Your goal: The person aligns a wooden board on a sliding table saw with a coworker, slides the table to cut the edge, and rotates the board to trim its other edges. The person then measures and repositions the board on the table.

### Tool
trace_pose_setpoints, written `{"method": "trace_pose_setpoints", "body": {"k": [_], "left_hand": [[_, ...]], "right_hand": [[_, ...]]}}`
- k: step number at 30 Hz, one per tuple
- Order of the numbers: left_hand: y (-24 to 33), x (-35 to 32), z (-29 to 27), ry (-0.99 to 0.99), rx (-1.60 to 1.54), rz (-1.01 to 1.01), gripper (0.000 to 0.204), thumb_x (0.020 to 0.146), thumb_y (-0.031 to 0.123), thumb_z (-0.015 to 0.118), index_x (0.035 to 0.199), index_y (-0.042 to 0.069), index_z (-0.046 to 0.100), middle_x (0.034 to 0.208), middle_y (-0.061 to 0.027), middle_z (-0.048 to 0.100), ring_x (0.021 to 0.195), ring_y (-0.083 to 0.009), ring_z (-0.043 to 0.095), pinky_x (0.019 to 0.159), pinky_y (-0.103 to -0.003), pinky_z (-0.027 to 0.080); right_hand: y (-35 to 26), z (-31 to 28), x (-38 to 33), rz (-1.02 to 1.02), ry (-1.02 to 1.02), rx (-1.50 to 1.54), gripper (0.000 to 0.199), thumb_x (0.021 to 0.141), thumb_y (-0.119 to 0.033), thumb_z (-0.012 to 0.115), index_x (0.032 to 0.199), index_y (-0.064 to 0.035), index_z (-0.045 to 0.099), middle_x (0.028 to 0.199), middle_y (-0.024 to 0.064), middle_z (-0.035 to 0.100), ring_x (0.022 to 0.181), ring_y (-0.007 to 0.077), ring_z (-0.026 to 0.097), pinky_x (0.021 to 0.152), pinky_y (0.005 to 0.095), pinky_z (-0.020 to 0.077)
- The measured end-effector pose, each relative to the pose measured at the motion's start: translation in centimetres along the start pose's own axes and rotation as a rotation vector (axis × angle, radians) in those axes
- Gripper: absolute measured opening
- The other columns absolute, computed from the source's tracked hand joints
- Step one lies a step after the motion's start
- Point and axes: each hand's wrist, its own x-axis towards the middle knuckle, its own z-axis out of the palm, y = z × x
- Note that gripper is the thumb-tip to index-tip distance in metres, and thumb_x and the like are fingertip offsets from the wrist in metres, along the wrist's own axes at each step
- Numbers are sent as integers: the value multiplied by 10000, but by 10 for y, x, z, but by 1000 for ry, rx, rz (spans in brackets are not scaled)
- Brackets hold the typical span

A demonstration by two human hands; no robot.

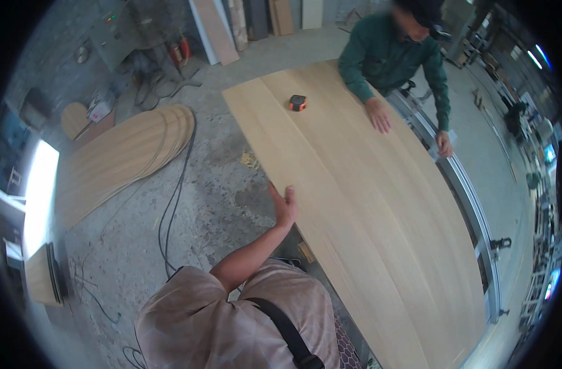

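Observation:
A large pale wooden panel [354, 203] with curved sides lies in front of me, slanting from far left to near right. My left hand [284, 206] grips its near left edge, the thumb on top and the fingers along the side, partly hidden. My right hand is out of view. Toward the panel's far end sits a black and orange tape measure [298, 103]. Across from me, a person in a green jacket [370, 55] rests one hand [377, 115] on the panel and holds the other hand [444, 144] beside a metal rail.
The long metal rail [468, 184] with clamps runs along the panel's right side. Rounded wooden boards [133, 147] stand low on the left, with dark cables [176, 190] on the concrete floor beside them. More boards [213, 27] lean at the back wall.

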Motion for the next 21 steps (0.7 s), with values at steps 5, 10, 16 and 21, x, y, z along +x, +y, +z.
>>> {"method": "trace_pose_setpoints", "body": {"k": [5, 10, 16, 21], "left_hand": [[-15, -1, 7, 34, 257, 117, 739, 976, 241, 559, 1488, -27, 99, 1436, -222, 383, 1283, -293, 450, 1072, -365, 358], [7, -6, 8, 35, 205, -10, 775, 963, 263, 556, 1474, -104, 104, 1496, -313, 273, 1400, -379, 306, 1146, -384, 262], [4, 0, 5, 42, 146, -40, 782, 963, 257, 555, 1471, -115, 92, 1493, -325, 268, 1393, -384, 318, 1146, -383, 268], [25, -4, 0, -16, -7, -98, 792, 958, 255, 564, 1472, -113, 87, 1495, -324, 266, 1399, -390, 307, 1146, -389, 266]], "right_hand": [[-73, 98, 2, -237, -299, 34, 476, 986, -399, 460, 1220, -14, 614, 1177, 124, 640, 1073, 294, 607, 897, 446, 509], [-127, 157, 7, -471, -518, 60, 467, 995, -384, 446, 1237, -17, 604, 1193, 117, 631, 1087, 289, 599, 905, 444, 504], [-133, 163, 12, -641, -675, 88, 458, 1006, -367, 428, 1257, -21, 591, 1213, 110, 620, 1103, 282, 589, 915, 442, 497], [-114, 168, 3, -744, -790, 132, 450, 1015, -353, 414, 1274, -24, 580, 1229, 103, 611, 1116, 277, 580, 924, 440, 492]]}}
